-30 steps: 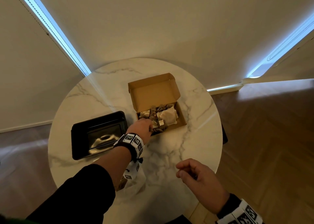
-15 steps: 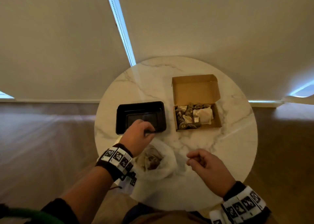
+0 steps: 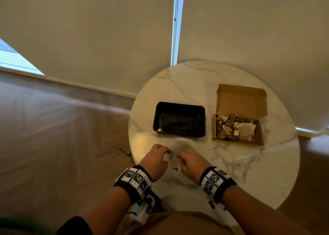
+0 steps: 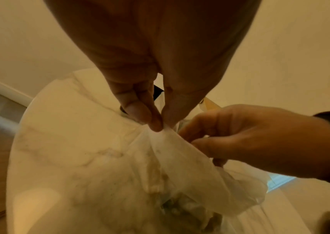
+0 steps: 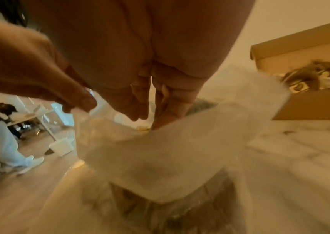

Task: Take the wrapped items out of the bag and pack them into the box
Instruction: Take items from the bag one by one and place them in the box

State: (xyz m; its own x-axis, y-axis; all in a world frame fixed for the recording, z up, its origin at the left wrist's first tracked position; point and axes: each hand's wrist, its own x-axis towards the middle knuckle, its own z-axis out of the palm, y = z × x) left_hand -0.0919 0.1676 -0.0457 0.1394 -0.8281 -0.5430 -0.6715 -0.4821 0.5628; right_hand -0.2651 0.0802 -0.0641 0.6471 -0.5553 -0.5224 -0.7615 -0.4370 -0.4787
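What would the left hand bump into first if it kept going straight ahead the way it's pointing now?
Probably the black tray. The left hand pinches the bag rim and points away from the person toward the tray; depth is unclear, so it might pass above it.

Both forearms reach forward side by side, each wrist wrapped in a black band with white marker tiles. The left hand [image 3: 154, 157] has its thumb and forefinger pinched together on a fold of the bag [image 4: 182, 166]. The right hand [image 3: 191, 163], close beside it, curls its fingers [image 4: 198, 131] at the bag's edge; its grip is unclear.
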